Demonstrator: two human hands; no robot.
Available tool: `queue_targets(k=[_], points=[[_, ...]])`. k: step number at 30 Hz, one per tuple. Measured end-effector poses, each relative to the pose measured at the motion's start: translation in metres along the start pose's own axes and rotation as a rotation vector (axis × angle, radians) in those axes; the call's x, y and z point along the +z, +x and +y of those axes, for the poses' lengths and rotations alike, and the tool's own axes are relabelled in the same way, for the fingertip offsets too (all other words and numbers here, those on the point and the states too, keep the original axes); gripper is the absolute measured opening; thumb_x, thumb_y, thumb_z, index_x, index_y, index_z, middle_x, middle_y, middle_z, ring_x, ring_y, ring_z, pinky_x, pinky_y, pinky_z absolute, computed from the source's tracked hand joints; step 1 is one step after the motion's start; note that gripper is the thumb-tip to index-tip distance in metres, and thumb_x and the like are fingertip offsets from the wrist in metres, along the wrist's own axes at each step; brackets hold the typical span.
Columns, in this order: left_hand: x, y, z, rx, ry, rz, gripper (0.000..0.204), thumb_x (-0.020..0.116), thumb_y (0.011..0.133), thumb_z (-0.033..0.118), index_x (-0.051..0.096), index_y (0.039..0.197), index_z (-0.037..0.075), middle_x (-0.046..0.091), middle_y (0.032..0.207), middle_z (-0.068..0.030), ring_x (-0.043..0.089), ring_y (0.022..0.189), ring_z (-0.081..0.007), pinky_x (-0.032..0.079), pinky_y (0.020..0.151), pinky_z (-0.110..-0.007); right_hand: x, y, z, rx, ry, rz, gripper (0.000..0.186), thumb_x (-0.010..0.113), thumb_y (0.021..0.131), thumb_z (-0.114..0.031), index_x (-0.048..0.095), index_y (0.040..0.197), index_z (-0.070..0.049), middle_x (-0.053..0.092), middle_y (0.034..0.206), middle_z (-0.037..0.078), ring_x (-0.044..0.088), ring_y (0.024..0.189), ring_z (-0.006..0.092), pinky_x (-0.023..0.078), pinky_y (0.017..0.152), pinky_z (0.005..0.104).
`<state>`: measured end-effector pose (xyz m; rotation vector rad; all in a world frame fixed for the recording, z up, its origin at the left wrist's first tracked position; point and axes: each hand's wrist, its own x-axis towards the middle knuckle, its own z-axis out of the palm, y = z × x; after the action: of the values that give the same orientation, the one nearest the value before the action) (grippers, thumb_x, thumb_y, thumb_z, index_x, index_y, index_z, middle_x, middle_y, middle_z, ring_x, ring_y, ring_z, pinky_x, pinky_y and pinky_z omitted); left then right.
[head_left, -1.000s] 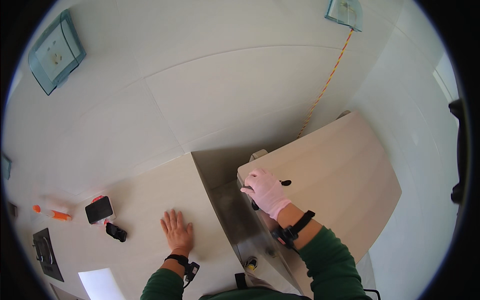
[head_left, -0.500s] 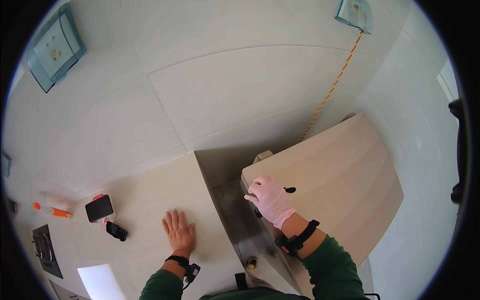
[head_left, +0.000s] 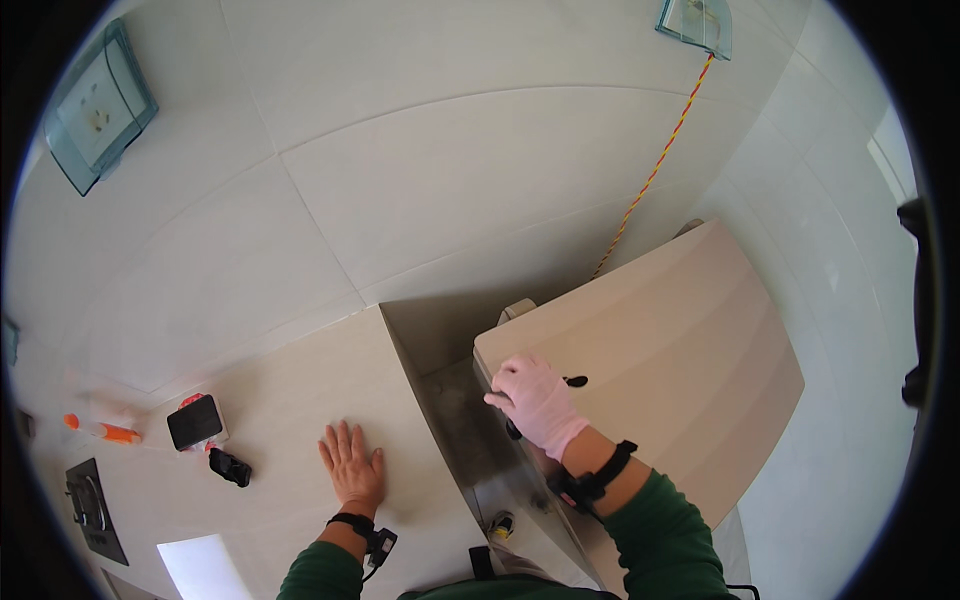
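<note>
My bare left hand point(head_left: 355, 468) lies flat on the light countertop point(head_left: 300, 400), palm down, fingers apart. A pink glove covers my right hand point(head_left: 538, 402), which is closed over the near left part of a large pale beige panel-topped unit point(head_left: 660, 340). Small black ends point(head_left: 576, 381) stick out beside the glove. What the fingers hold is hidden beneath them. Each wrist wears a black strap point(head_left: 605, 470) with a small device on it.
On the countertop's left stand an orange-capped bottle point(head_left: 105, 430), a black-topped box point(head_left: 196, 424), a black device point(head_left: 230, 467) and a hob point(head_left: 96, 512). A gap point(head_left: 445, 410) separates counter and beige unit. A red-yellow cord point(head_left: 655, 170) hangs from a covered wall socket point(head_left: 695, 22).
The whole view has shifted slightly, with the wall and counter a little further left in the picture. Both hands keep nearly the same pose and place.
</note>
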<state>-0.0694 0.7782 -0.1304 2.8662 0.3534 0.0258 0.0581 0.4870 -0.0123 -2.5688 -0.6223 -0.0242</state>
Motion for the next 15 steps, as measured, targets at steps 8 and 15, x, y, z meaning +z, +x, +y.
queue_targets(k=[8,15], points=[[-0.001,0.0,-0.002,-0.011,-0.002,-0.028,0.059,0.055,0.091,0.032,0.043,0.141,0.005,0.031,0.155,-0.0142,0.013,0.148,-0.0346,0.003,0.121,-0.051,0.0,0.045,0.023,0.071,-0.022,0.143,0.02,0.065,0.086,-0.028,0.065,0.087,-0.008,0.061,0.1,0.01,0.058,0.095,0.0299,0.05,0.078,0.0429],[0.0,0.0,-0.003,-0.024,0.001,-0.061,0.06,0.056,0.091,0.034,0.043,0.142,0.006,0.03,0.156,-0.0141,0.012,0.148,-0.0345,0.002,0.121,-0.051,-0.044,0.082,0.137,0.297,-0.285,0.319,0.025,0.063,0.084,-0.032,0.066,0.078,-0.007,0.062,0.09,0.015,0.057,0.095,0.0318,0.048,0.083,0.0429]])
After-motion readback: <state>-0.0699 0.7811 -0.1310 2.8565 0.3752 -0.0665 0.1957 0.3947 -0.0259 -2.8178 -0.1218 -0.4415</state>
